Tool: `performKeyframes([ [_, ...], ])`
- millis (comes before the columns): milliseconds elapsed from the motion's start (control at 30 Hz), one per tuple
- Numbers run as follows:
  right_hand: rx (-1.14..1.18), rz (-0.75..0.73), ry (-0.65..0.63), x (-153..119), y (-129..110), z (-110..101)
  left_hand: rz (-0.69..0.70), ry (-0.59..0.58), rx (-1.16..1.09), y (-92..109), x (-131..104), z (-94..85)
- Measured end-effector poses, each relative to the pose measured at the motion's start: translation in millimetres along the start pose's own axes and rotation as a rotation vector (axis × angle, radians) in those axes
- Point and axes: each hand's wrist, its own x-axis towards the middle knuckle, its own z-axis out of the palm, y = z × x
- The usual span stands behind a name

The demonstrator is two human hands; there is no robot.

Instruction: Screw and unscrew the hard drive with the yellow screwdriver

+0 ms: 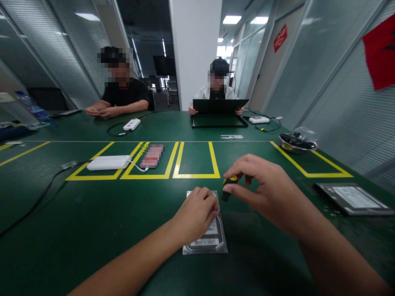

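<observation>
A hard drive [206,241] with a white label lies flat on the green table in front of me. My left hand [200,211] rests across its upper part, fingers curled down at the drive's right edge and covering much of the label. My right hand [254,181] pinches the dark handle of a short yellow-topped screwdriver [226,194] between thumb and fingers. The screwdriver stands almost upright, its thin shaft pointing down at the drive's right edge beside my left fingertips. Whether the tip touches a screw cannot be made out.
A second hard drive [354,198] lies at right with tiny pieces beside it. Behind it stands a metal bowl [298,144] of dark items. A white power bank [108,163] and a phone [152,156] lie at left among yellow tape marks. Two people sit across, one holding a black panel [219,106].
</observation>
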Motion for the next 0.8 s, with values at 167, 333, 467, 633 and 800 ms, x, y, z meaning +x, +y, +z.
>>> performKeyframes([
  [167, -0.008, 0.010, 0.019, -0.7, -0.4, -1.2, -0.001, 0.000, -0.002, -0.2, -0.5, 0.1],
  [333, 0.008, 0.017, 0.017, -0.9, 0.1, -1.1, 0.004, 0.007, -0.004, -0.5, -0.8, 0.1],
  [467, 0.016, 0.002, 0.021, 0.0, 1.7, 0.1, 0.009, -0.004, 0.018, -0.2, -0.2, -0.4],
  [633, 0.030, -0.035, 0.021, -1.4, 2.8, -1.6, 0.005, -0.002, 0.014, 0.0, 0.0, -0.6],
  [800, 0.055, -0.041, -0.024, -2.1, 1.2, -4.7, 0.000, -0.003, 0.007, 0.3, -0.6, -0.8],
])
